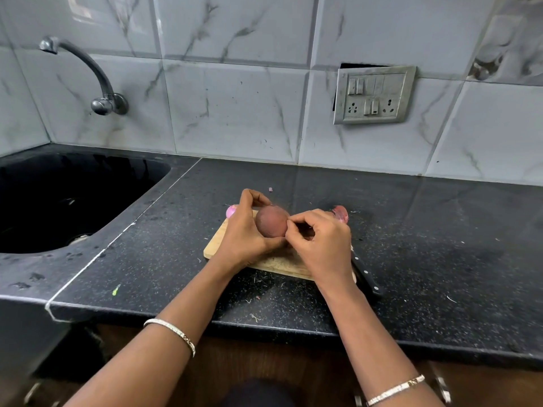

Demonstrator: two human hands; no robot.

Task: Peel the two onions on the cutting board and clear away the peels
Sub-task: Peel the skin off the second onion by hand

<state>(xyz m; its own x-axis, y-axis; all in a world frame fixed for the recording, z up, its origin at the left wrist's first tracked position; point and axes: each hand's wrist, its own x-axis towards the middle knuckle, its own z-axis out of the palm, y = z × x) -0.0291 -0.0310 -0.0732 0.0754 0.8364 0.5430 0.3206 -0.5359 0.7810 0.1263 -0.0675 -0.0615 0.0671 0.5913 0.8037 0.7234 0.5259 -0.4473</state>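
The left hand (246,230) grips a brown-skinned onion (271,221) from its left side, with the fingers curled over the top and the thumb under it, and holds it above the wooden cutting board (217,245). The right hand (320,245) meets the onion at its right side; thumb and forefinger are closed to a narrow pinch on the skin there, and the other fingers are curled in toward the palm. Just behind the left hand, at the far left corner of the board, a pink round piece (231,211) is partly hidden (I cannot tell if it is a whole peeled onion). At the far right of the board lies a reddish piece (340,214), which looks like peel. A knife (367,274) with a black riveted handle lies along the right edge of the board, on the black speckled countertop (411,230). On the left are the dark sink (73,201) and the wall tap (88,69).
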